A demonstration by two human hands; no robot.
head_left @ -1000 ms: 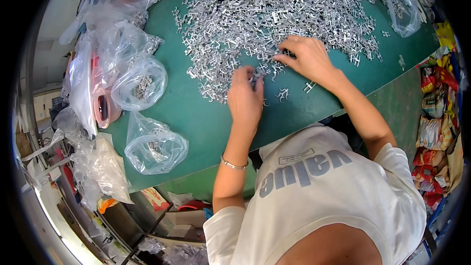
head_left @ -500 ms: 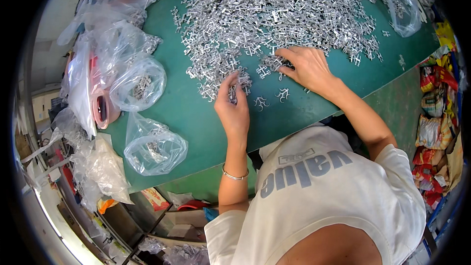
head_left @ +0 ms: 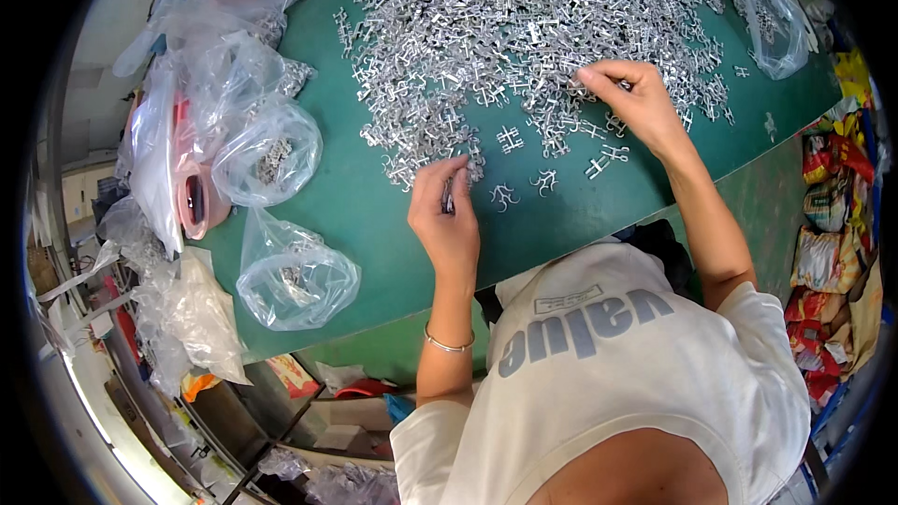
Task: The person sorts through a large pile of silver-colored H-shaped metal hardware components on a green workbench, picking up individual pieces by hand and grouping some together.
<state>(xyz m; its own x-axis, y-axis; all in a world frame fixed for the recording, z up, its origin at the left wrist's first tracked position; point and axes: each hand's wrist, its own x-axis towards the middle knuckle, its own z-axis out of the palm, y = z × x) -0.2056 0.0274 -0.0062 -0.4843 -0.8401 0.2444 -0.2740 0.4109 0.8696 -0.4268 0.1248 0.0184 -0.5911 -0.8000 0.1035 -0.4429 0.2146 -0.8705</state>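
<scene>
While the left hand (head_left: 447, 215) is closing on a small metal piece (head_left: 450, 196), the right hand (head_left: 636, 98) is reaching deeper into the heap of metal parts (head_left: 524, 28), fingers pinching there; sorting is proceeding.

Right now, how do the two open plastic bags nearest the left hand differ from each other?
The upper bag lies farther from the person, beside a pink container; the lower bag lies nearer the table's edge. The upper bag holds a small cluster of metal parts; the lower bag's parts look more spread out. The left hand is nearer the lower bag. Both are clear and lie on the green table.
</scene>
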